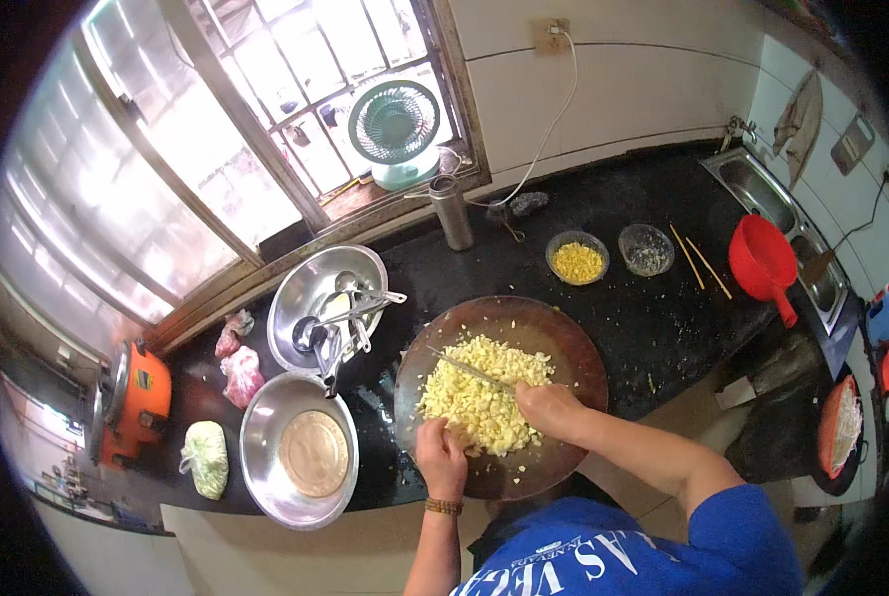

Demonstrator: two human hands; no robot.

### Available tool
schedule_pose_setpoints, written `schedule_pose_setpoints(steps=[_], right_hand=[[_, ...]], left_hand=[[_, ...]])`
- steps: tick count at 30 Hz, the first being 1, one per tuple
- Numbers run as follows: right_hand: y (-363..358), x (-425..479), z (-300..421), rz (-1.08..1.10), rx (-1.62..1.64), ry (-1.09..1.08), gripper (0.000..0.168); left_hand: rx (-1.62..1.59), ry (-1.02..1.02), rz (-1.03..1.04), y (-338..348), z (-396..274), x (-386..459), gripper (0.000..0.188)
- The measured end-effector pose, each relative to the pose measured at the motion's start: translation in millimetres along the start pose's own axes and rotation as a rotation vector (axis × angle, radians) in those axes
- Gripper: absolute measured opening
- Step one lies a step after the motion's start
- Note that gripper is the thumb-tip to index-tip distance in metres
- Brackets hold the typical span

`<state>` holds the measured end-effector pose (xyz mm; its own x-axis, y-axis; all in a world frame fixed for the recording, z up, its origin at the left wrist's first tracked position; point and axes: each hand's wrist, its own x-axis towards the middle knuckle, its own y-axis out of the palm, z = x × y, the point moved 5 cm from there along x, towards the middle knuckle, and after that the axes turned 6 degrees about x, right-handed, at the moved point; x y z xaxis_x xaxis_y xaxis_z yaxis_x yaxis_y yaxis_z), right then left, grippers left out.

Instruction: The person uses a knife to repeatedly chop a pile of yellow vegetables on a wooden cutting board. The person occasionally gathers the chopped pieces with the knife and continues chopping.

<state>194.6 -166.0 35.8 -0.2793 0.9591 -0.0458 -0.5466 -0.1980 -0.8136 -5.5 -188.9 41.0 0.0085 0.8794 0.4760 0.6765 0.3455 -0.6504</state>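
Note:
My right hand (552, 410) grips a knife (474, 370), its narrow blade edge lying across a heap of finely chopped pale-yellow food (500, 406). At the near left side of that heap is my left hand (442, 458), fingers bent down against it. Whether those fingers hold a piece is hidden. Under the heap lies a large round wooden chopping board (571, 350), dark at its rim, with loose bits scattered over it. The handle of the knife is covered by my right hand.
Left of the board stand a steel basin (254, 462), another basin (284, 305) with ladles (310, 335), and bagged food (206, 458). Behind are a steel flask (452, 216), a bowl of yellow bits (577, 261), chopsticks (686, 257) and a red dipper (761, 257) beside the sink (757, 186).

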Motion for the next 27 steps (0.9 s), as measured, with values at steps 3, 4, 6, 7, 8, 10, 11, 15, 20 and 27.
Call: schedule_pose_setpoints(steps=[3,4,6,7,8,10,11,15,20,27], right_hand=[[-12.5,1.9,14.2,-0.010,0.005,-0.063,0.015],[-10.4,3.6,17.2,-0.003,-0.005,-0.040,0.015],[-3.7,3.9,24.3,0.002,-0.024,0.010,0.015],[2.0,3.8,20.7,0.001,-0.018,0.020,0.015],[9.9,5.0,11.4,-0.001,-0.012,0.031,0.015],[1.8,9.1,21.1,0.000,-0.039,-0.035,0.014],[-1.6,6.6,25.9,0.020,-0.048,-0.030,0.014],[2.5,1.9,43.2,0.030,-0.089,-0.038,0.012],[11.3,2.0,39.5,-0.014,-0.097,-0.043,0.012],[29.6,1.1,36.0,-0.020,-0.108,-0.054,0.018]], left_hand=[[0.013,-0.043,-0.044,-10.1,10.4,-11.3,0.014],[0.012,-0.060,-0.054,-12.6,15.6,-15.6,0.013],[0.004,-0.066,-0.066,-14.9,20.3,-17.7,0.013],[-0.004,-0.054,-0.067,-15.0,20.4,-17.3,0.013],[-0.012,-0.041,-0.068,-15.5,20.5,-16.4,0.014],[-0.006,-0.063,-0.060,-21.8,22.2,-16.2,0.014],[-0.005,-0.074,-0.056,-24.4,24.0,-16.6,0.014],[-0.015,-0.088,-0.050,-26.2,36.1,-19.9,0.013],[-0.042,-0.089,-0.056,-26.9,37.2,-19.8,0.012],[-0.058,-0.107,-0.045,-28.9,44.9,-22.5,0.010]])
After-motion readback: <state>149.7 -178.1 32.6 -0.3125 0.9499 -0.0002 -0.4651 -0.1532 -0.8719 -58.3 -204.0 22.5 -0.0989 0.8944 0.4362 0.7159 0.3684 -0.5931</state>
